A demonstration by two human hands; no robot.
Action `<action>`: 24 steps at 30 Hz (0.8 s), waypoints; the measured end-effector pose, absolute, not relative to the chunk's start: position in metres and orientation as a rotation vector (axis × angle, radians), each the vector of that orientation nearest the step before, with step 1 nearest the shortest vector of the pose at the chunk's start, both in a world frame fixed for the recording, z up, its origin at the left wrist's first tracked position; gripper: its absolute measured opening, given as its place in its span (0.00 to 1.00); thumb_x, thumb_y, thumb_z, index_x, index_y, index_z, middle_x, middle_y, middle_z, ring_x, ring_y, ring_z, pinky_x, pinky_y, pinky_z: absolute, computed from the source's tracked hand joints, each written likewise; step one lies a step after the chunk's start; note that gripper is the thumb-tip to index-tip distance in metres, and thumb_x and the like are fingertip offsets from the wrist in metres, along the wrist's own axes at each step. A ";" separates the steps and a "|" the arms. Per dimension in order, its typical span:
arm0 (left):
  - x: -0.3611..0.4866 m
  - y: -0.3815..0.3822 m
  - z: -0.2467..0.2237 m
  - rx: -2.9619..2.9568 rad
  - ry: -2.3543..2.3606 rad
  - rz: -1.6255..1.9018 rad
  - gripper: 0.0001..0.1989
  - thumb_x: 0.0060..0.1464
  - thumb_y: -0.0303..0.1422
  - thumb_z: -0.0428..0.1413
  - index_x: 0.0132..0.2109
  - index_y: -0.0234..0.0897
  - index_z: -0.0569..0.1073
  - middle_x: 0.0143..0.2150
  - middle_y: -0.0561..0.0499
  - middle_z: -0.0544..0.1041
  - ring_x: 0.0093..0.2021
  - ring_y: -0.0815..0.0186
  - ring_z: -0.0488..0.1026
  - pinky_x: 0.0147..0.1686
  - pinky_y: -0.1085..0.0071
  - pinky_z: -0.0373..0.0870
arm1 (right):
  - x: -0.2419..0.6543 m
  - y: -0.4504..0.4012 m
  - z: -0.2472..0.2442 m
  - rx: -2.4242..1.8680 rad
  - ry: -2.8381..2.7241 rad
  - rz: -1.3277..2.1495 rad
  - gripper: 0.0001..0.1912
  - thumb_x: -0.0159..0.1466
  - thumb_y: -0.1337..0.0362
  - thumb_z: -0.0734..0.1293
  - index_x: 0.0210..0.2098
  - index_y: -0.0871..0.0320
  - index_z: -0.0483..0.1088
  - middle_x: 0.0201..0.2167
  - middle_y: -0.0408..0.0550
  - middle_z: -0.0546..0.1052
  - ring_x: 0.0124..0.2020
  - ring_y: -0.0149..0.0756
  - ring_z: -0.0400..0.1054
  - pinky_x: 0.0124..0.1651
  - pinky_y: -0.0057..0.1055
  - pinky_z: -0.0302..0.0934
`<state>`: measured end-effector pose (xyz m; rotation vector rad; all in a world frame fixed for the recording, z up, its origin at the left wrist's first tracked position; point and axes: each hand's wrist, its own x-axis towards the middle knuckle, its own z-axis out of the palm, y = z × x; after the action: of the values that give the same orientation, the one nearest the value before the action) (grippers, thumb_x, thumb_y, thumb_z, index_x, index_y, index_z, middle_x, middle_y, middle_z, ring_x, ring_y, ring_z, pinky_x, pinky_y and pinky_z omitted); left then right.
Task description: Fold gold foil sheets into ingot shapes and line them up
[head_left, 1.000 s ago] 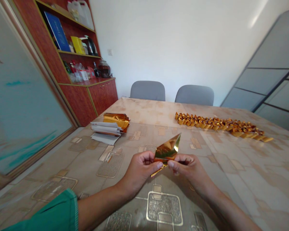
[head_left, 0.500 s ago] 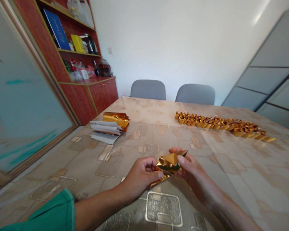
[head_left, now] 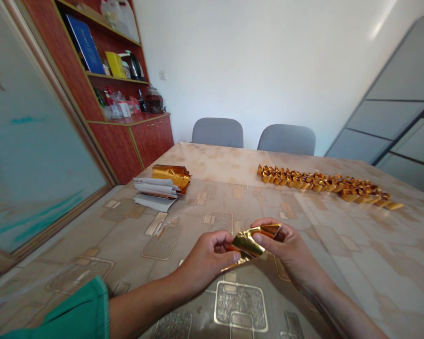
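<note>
A piece of shiny gold foil paper (head_left: 248, 242), partly folded, is held between both hands just above the table. My left hand (head_left: 214, 254) pinches its left end, thumb on top and fingers curled. On the other side my right hand (head_left: 281, 242) grips the right end, its thumb pressed on the foil near the middle and its fingers behind. Parts of the foil are hidden by the fingers. At the left of the table lie a stack of gold foil sheets (head_left: 171, 176) and white-backed sheets (head_left: 156, 188).
Rows of folded gold foil pieces (head_left: 318, 181) stand at the right of the patterned table (head_left: 198, 216). Two grey chairs (head_left: 217, 132) are behind its far edge. A red cabinet (head_left: 127, 141) with bottles and a kettle stands at the back left.
The foil's upper part has been turned over and lies flatter. My right hand has shifted slightly right, its thumb now further onto the foil. My left hand has hardly moved.
</note>
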<state>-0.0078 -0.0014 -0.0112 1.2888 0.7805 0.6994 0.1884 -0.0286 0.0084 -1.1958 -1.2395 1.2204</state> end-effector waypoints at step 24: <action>-0.020 -0.011 -0.006 2.767 0.419 0.442 0.09 0.60 0.26 0.51 0.44 0.39 0.74 0.39 0.47 0.76 0.39 0.61 0.70 0.41 0.68 0.65 | 0.223 -0.073 0.002 -0.894 -2.449 0.635 0.09 0.69 0.71 0.61 0.43 0.53 0.72 0.37 0.48 0.79 0.39 0.37 0.71 0.46 0.37 0.66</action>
<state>-0.0198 -0.0108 -0.0058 2.7666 0.4192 0.4422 0.2226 -0.0726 0.0015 -0.8939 -2.4492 0.6352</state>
